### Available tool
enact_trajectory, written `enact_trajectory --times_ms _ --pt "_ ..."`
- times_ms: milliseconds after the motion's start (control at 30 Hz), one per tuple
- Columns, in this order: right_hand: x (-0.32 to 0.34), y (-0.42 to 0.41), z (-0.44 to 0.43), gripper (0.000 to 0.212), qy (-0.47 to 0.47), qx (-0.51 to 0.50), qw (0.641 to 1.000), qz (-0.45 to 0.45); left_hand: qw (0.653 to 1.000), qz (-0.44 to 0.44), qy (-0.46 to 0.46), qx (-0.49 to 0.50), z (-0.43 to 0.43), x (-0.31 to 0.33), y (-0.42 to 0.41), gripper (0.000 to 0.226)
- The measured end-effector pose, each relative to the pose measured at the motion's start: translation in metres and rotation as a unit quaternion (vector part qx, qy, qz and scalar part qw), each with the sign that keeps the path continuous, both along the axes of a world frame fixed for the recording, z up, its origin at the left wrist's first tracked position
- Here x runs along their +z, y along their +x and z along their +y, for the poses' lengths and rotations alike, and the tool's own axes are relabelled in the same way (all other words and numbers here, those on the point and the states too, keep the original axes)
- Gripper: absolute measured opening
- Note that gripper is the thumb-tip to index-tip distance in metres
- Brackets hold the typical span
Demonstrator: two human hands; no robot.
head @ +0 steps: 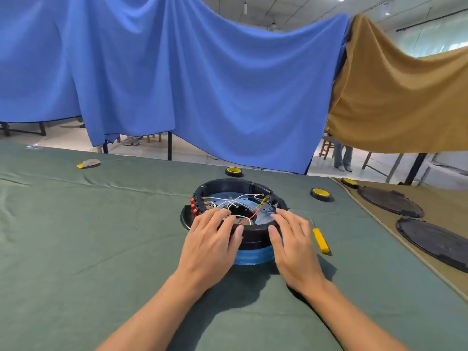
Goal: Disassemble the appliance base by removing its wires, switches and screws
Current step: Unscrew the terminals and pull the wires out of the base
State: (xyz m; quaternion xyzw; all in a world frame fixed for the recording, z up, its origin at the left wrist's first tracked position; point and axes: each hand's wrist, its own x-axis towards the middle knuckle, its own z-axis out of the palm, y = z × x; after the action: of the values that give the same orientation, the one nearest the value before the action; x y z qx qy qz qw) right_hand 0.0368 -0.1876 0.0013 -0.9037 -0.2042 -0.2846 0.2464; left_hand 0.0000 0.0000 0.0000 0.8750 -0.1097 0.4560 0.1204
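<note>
A round black appliance base (228, 184) with a blue lower band lies open side up on the green cloth. White, red and green-yellow wires (243, 201) cross its inside, and red switches (193, 206) stick out of its left wall. My left hand (212, 239) lies on the near left rim with its fingers reaching in among the wires. My right hand (291, 236) rests on the near right rim, fingers fairly straight, thumb against the outer wall. A yellow-handled screwdriver (320, 239) lies just right of my right hand.
Rolls of tape (321, 194) (234, 171) (349, 183) lie behind and to the right of the base. Two black round covers (390, 201) (435, 241) rest on a tan cloth at the right. A small grey and yellow object (88, 163) lies far left. Blue and tan sheets hang behind the table.
</note>
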Motion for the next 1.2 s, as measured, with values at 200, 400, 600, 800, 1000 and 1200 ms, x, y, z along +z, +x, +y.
enact_trajectory --times_ms 200,400,600,800,1000,1200 --pt "-0.008 0.001 0.001 0.06 0.001 0.012 1.0 -0.011 1.0 -0.009 0.008 -0.012 0.002 -0.002 0.002 0.029" --pt "-0.008 0.008 0.0 0.055 0.053 0.036 0.997 -0.034 0.998 -0.05 0.02 0.043 -0.001 -0.002 0.004 0.032" --pt "-0.004 0.011 -0.001 0.044 0.094 0.067 0.993 0.004 0.989 -0.107 0.025 0.096 -0.048 0.009 0.027 0.024" --pt "-0.001 0.01 -0.012 0.042 0.109 0.1 0.989 0.014 0.975 -0.137 0.067 0.16 -0.068 0.001 0.038 0.035" --pt "0.002 0.005 -0.015 0.049 0.104 0.08 0.991 0.041 0.983 -0.149 0.04 0.096 -0.058 0.001 0.04 0.029" --pt "0.005 0.01 -0.027 0.043 0.074 -0.093 0.993 0.022 0.993 -0.107 -0.029 0.029 -0.037 0.005 0.048 0.036"
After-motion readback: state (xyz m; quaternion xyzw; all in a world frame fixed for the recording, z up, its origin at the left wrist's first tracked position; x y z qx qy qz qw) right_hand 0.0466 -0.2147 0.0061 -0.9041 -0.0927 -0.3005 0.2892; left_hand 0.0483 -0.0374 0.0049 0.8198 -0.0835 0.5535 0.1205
